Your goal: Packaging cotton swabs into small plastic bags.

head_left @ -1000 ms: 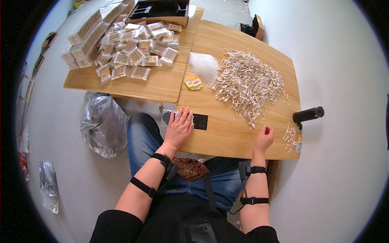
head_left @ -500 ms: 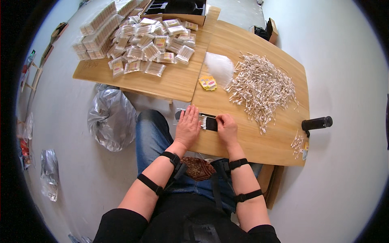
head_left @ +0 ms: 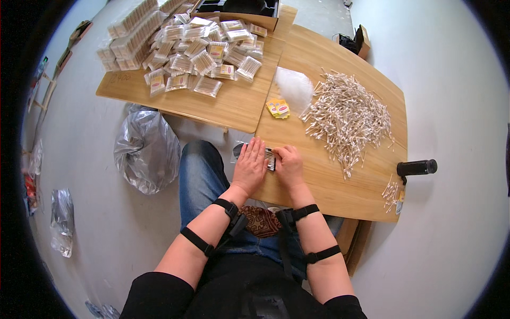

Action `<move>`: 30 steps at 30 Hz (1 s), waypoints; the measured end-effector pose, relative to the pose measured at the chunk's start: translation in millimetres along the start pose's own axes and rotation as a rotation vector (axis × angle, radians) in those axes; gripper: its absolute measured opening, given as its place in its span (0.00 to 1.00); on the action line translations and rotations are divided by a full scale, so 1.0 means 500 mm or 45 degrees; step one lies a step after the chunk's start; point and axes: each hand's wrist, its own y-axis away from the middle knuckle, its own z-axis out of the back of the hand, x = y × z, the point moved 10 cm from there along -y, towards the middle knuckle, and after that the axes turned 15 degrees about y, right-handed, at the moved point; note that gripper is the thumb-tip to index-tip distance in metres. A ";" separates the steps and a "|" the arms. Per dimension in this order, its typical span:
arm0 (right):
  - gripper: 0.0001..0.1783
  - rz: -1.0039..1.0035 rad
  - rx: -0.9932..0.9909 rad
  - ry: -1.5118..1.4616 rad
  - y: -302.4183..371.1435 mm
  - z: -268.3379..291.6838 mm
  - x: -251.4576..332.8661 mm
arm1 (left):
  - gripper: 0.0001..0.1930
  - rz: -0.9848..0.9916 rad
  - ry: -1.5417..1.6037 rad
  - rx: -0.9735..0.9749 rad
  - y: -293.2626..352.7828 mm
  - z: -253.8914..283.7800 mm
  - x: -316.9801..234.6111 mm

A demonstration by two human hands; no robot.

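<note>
A short row of cotton swabs (head_left: 269,158) lies on a flat black strip (head_left: 274,167) at the table's near edge. My left hand (head_left: 249,169) rests flat across the swabs and strip, its fingers stretched out together. Past its left side pokes a piece of clear plastic film (head_left: 235,153), with a dark rounded end showing through. Close by on the right, my right hand (head_left: 290,166) is closed, thumb and fingertips pinching the strip's right end. Most of the strip is hidden beneath both hands.
A big loose heap of cotton swabs (head_left: 348,117) spreads to the right. Yellow cards (head_left: 278,108) and clear bags (head_left: 294,89) lie ahead. Filled swab packets (head_left: 204,63) pile up far left, before an open box (head_left: 272,22). A black cylinder (head_left: 417,167) stands out at the right edge.
My right hand has moved left, closer to my left hand, and less of the black strip shows between them. The left hand stays flat. The view has shifted slightly.
</note>
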 end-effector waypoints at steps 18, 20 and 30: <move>0.45 0.046 0.310 0.575 0.111 -0.041 0.075 | 0.28 0.719 0.647 -0.477 0.052 0.061 0.192; 0.45 0.039 0.320 0.547 0.106 -0.043 0.079 | 0.29 0.712 0.653 -0.471 0.057 0.057 0.185; 0.42 0.107 0.314 0.570 0.118 -0.038 0.086 | 0.27 0.714 0.964 -0.542 0.068 0.063 0.171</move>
